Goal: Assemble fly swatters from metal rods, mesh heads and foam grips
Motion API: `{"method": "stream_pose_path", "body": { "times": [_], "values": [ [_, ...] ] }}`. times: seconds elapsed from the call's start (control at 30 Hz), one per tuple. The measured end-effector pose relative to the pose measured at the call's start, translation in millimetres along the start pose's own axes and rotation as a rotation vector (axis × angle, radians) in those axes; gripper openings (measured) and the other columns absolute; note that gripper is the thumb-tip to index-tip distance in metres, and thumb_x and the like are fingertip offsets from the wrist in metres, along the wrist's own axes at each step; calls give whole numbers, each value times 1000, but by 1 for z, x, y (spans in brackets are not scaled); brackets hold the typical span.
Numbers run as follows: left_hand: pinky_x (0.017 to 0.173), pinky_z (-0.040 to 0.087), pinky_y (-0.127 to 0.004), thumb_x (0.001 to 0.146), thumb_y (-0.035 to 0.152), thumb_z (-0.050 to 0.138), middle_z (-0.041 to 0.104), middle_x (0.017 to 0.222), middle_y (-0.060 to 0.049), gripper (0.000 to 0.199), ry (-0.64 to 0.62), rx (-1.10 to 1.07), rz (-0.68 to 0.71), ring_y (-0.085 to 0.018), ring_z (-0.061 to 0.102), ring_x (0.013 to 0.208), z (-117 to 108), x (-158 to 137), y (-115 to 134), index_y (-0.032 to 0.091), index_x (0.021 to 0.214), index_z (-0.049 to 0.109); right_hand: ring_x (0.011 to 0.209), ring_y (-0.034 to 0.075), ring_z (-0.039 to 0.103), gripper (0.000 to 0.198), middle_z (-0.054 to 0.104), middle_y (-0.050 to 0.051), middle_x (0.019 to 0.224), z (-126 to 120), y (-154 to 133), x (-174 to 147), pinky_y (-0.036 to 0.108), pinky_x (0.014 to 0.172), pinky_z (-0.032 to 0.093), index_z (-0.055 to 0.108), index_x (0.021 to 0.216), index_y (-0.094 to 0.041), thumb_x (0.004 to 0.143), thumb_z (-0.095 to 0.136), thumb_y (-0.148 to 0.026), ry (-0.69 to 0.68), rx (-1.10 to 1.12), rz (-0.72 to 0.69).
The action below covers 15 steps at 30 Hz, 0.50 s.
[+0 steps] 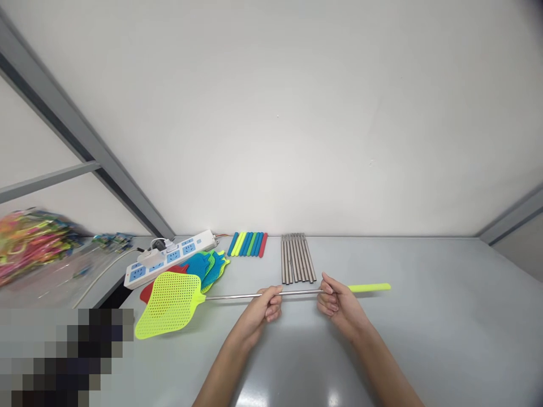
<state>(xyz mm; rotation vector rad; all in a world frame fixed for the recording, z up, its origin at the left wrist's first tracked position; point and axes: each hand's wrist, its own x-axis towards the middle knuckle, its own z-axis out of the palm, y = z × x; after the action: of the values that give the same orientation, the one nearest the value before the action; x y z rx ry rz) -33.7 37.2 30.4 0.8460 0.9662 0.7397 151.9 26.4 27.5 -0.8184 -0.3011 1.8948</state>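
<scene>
A yellow fly swatter [172,305] with a thin metal rod and a yellow handle lies across the view, held above the table. My left hand [265,305] is closed around the middle of its rod. Farther right, my right hand [335,299] grips the rod close to where the yellow handle begins. The swatter's perforated head points left, in front of a pile of blue, green and red swatter heads [198,264]. Beyond my hands lies a row of metal rods [297,259]. To their left are several coloured handles [248,244] in blue, yellow, green and red.
A white power strip [173,257] with plugged-in adapters stands at the back left, beside the swatter heads. At far left is a heap of colourful items in clear plastic [36,243]. A white wall runs along the back of the grey table [445,316].
</scene>
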Motion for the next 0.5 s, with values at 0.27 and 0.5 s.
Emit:
{"method": "stream_pose_path", "body": {
  "times": [0.27,0.5],
  "values": [
    [44,24,-20,76,34,44,20,36,10,35,29,7,-1,-4,18,35,-3,-1,6,18,50,28,39,4,9,34,16,-8,44,-1,-3,-1,17,35,17,37,50,-16,72,54,-37,-12,-3,-3],
    [42,24,-20,73,38,45,20,34,9,38,130,62,63,-5,20,34,-8,-1,2,19,46,26,38,4,10,33,17,-8,43,-3,3,2,18,36,17,38,52,-16,72,53,-37,-21,15,-5]
  ]
}}
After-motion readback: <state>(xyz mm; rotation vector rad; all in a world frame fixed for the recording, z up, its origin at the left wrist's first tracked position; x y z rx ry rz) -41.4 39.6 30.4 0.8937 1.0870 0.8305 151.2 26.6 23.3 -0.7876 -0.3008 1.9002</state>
